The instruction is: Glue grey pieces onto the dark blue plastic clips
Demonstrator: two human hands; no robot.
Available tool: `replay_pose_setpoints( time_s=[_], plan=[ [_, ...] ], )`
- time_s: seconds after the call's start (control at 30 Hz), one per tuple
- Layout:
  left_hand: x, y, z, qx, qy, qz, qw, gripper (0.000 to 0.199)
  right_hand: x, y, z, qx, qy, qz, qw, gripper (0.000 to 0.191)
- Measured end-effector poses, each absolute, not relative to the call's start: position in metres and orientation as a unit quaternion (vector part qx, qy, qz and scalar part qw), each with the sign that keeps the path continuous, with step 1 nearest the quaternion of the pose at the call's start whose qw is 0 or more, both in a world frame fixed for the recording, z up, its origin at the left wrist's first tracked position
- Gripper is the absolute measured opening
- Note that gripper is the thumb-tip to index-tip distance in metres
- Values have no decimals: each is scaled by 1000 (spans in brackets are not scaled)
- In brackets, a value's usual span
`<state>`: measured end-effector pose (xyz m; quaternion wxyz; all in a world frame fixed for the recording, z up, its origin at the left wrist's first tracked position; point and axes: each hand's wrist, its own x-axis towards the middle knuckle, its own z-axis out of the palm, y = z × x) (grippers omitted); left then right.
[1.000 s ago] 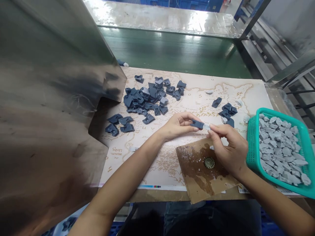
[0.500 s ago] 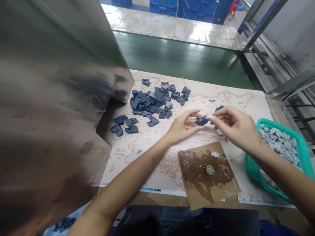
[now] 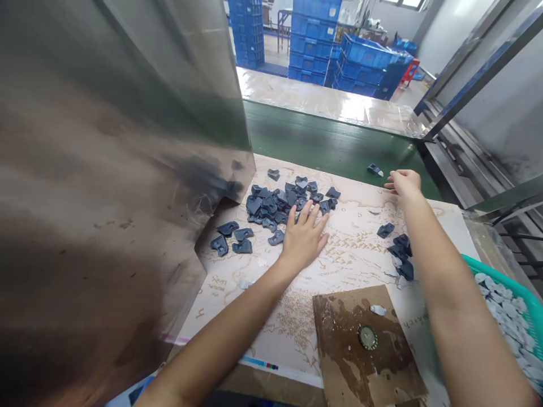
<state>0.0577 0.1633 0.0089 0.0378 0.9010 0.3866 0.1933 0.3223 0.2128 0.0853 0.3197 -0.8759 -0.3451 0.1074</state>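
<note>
My left hand (image 3: 303, 237) lies with its fingers spread at the near edge of a pile of dark blue-grey plastic parts (image 3: 269, 203); the fingertips reach onto the pile. Out over the near edge of the green conveyor belt (image 3: 309, 133) is my right hand (image 3: 406, 183), its fingers loosely extended and holding nothing. Just left of those fingertips, apart from them, a dark plastic part with a white piece at one end (image 3: 374, 169) rests on the belt. Several more dark parts (image 3: 401, 249) sit beside my right forearm, some with pale pieces among them.
A green basket (image 3: 475, 263) of whitish pieces (image 3: 507, 311) stands at right. Nearer me, a stained brown board (image 3: 339, 350) carries a round cap (image 3: 367, 337) and one white piece (image 3: 378, 310). A large metal panel (image 3: 106, 198) blocks the left. Blue crates (image 3: 314, 42) stand beyond the belt.
My right hand has moved forward to the belt and let go of the dark part with its white piece. My left hand has shifted to the pile and spread. The view has tilted up.
</note>
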Motion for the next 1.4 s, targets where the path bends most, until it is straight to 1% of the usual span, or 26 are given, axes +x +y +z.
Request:
replay_pose_setpoints(
  time_s=[0.1,0.17,0.2,0.23,0.3,0.33,0.37,0.43,0.6,0.7,0.8,0.87,0.97,1.03,1.1,1.17,1.23,1.27,1.33,1.4],
  plan=[
    [59,162,12,896,400,184,53,41,318,183,99,-857,-440,97,251,11],
    [59,161,14,893,403,189,67,40,296,166,100,-818,-526,117,202,5],
    [59,160,15,892,402,193,73,39,280,160,98,-792,-568,132,182,5],
    [59,160,15,891,401,197,77,38,262,156,93,-764,-607,147,164,9],
    [59,160,15,889,402,204,83,37,227,154,80,-711,-671,159,141,29],
    [59,160,15,887,403,207,86,36,213,155,74,-692,-692,155,134,35],
    [58,161,15,886,405,210,89,36,201,157,67,-680,-707,149,129,39],
    [58,161,14,881,406,221,97,36,189,161,58,-666,-723,135,122,41],
    [57,162,13,858,411,272,144,32,196,156,54,-660,-728,123,141,33],
    [57,162,11,830,418,324,179,34,198,143,56,-671,-708,129,178,23],
    [57,162,9,822,392,357,208,32,192,127,57,-684,-683,136,217,23],
    [57,160,9,839,368,345,204,29,188,119,57,-686,-675,142,232,21],
    [56,156,9,876,350,296,151,26,187,114,62,-702,-656,135,243,19],
    [55,152,11,896,342,256,119,24,193,110,70,-721,-635,123,249,21],
    [55,150,13,910,333,225,103,29,206,100,83,-738,-617,110,252,24],
    [56,148,15,921,319,204,96,39,226,78,96,-749,-607,95,247,22],
    [57,147,16,931,299,190,95,43,254,46,105,-762,-603,73,227,17],
    [58,146,17,935,286,185,98,41,271,27,107,-772,-598,54,210,18],
    [60,145,16,941,262,186,107,33,304,-10,106,-799,-590,-13,119,25],
    [61,143,16,942,245,198,119,25,332,-43,100,-797,-602,8,43,28]
  ],
)
